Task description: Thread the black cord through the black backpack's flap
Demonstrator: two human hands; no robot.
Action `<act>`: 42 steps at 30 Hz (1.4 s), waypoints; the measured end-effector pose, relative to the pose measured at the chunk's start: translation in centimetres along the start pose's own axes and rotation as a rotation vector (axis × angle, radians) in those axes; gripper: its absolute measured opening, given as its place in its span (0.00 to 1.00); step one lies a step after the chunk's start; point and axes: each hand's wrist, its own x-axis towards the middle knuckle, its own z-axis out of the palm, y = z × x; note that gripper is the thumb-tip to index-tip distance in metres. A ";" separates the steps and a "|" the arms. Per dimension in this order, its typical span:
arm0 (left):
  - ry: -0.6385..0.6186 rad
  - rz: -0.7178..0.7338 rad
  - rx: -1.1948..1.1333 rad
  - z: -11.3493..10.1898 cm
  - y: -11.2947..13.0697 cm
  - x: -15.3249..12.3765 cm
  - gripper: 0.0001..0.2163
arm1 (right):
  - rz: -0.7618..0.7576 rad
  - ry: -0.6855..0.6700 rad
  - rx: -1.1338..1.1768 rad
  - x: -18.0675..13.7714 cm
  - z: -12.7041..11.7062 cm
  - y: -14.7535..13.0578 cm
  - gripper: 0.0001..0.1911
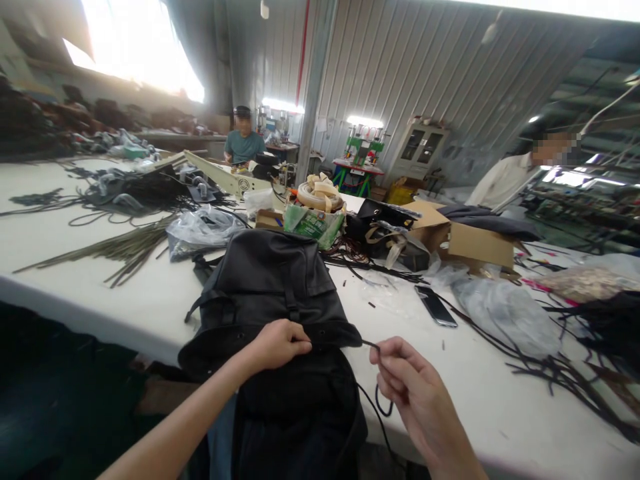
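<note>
1. Black cord (373, 347) is pinched in the right hand (410, 387), just off the bag's rim.
2. Left hand (280, 343) grips the rim of the bag (270, 287).
3. Bag lies at the table (75, 247) edge; phone (436, 307) nearby.

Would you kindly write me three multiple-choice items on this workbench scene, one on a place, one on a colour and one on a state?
1. Where does the phone lie?
A. on the table, right of the backpack
B. inside the cardboard box
C. on the floor

2. What colour is the backpack?
A. red
B. white
C. black

3. What is the right hand doing?
A. resting flat on the table
B. pinching a thin black cord
C. holding the phone

Answers: 1 A, it lies flat on the white table beside the bag. 2 C, it is black throughout. 3 B, the cord runs from the fingers to the bag rim, which the left hand grips.
</note>
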 end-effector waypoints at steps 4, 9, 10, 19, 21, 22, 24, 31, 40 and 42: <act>-0.105 -0.005 -0.097 -0.8 -1.7 2.1 0.08 | -0.051 0.007 -0.284 0.5 0.6 1.9 0.25; -0.238 0.003 -0.208 -1.8 -3.2 3.8 0.06 | -0.157 0.034 -0.563 1.1 0.3 6.0 0.30; -0.252 0.003 -0.224 -1.9 -3.4 3.9 0.05 | -0.168 0.032 -0.593 1.1 0.2 6.6 0.28; -0.251 0.039 -0.300 -1.4 -4.1 3.6 0.07 | -0.377 0.070 -0.819 0.6 0.1 8.6 0.15; -0.252 0.045 -0.309 -1.3 -4.1 3.6 0.08 | -0.398 0.080 -0.837 0.5 0.4 8.6 0.14; -0.251 0.046 -0.311 -1.4 -4.1 3.6 0.08 | -0.404 0.079 -0.845 0.4 0.6 8.6 0.14; -0.245 0.043 -0.313 -1.4 -4.0 3.5 0.08 | -0.406 0.074 -0.864 0.3 0.8 8.5 0.13; -0.215 0.049 -0.314 -1.6 -3.2 3.0 0.11 | -0.379 0.072 -0.929 0.3 1.0 8.3 0.11; -0.212 0.038 -0.289 -1.8 -1.9 2.0 0.15 | -0.406 0.064 -0.974 1.0 2.0 9.3 0.11; -0.222 0.014 -0.286 -1.8 -1.6 1.8 0.18 | -0.406 0.060 -0.978 1.2 2.1 9.8 0.12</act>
